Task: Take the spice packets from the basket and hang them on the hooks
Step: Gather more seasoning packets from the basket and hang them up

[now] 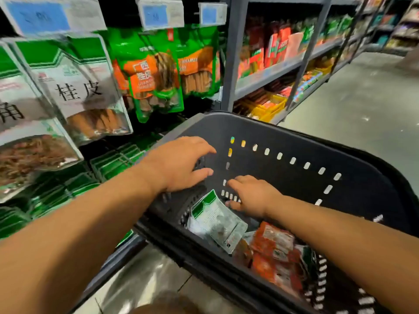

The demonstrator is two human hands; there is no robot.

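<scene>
**Now both hands are at the basket, nothing gripped yet**

On the left, the display wall carries hanging packets, white-green ones (79, 87) near and green-orange ones (149, 71) further along, with price tags (158, 13) above them. The hooks themselves I cannot make out. The black basket (283, 191) stands just beside this wall. Inside it, at the near end, lie a green-and-clear spice packet (215, 219) and, to its right, a pile of orange-red packets (274, 245).

The left hand (181, 164) hovers over the left wall of the basket, fingers spread, holding nothing. The right hand (251, 194) is lower, inside the basket. Its fingers are straight and loose, just beside the top edge of the green-and-clear packet, and it also holds nothing.

I judge that the step in hand is to pick up one packet. It is better to pinch the green-and-clear one at its top edge, where the hanging hole probably is, so it is ready for a hook. The free way out is upward and then left. The basket wall and the hanging packets are close there, so the packet should rise above the rim first.
</scene>
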